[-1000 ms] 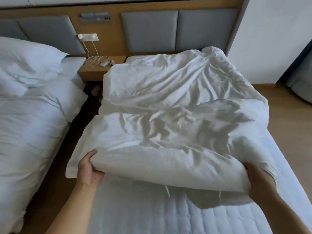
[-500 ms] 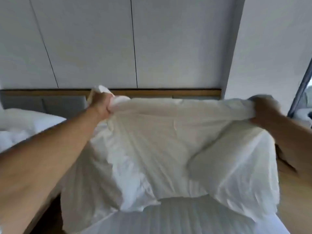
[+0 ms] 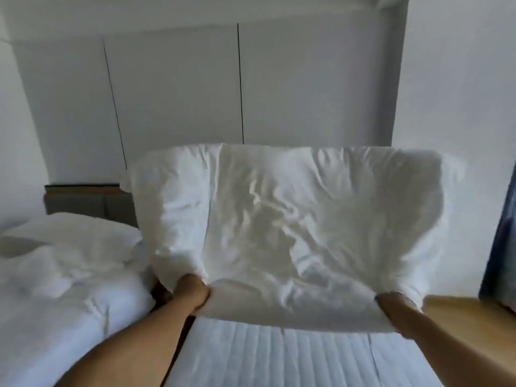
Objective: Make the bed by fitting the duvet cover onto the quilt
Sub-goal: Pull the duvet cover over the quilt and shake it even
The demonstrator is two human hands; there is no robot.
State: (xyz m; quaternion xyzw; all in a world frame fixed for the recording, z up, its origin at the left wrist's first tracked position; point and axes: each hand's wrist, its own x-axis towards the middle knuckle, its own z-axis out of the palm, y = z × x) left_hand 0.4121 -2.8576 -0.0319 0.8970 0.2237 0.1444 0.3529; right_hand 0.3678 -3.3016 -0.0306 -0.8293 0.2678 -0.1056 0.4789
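2 bare forearms, hands (image 3: 192, 290) ungloved, no sleeves visible.

The bed (image 3: 279, 358) showed a bare quilted mattress with lengthwise stitched channels — nothing visibly lay on the exposed part. At nine o'clock a second bed (image 3: 33, 344) carried rumpled white bedding (image 3: 69, 275) and a pillow (image 3: 78, 227) — wooden floor (image 3: 458, 311) at three o'clock.

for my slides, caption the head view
Both hands, left hand and right hand, grip the billowing duvet above the mattress.
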